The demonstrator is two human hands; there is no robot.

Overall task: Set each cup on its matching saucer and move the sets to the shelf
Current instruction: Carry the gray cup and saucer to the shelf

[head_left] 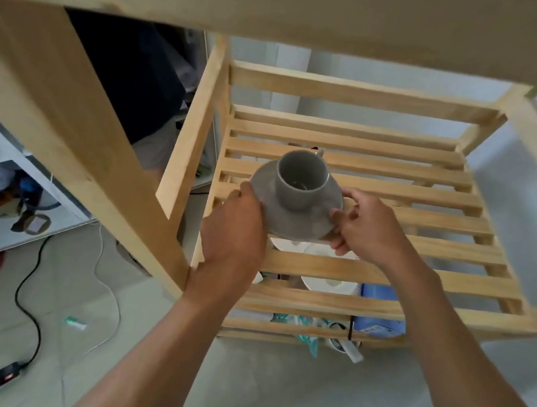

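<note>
Slatted wooden shelf (393,214) has loads of bare slats to the right and back. Both arms reach in from below: left hand (234,229) and right hand (368,228) each clamp opposite rims of the grey saucer (295,221), front-left on the slats, grey cup (301,180) upright on it.

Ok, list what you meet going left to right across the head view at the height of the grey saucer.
wooden post → left hand → grey saucer with the grey cup on it → right hand → bare slats of the shelf
</note>
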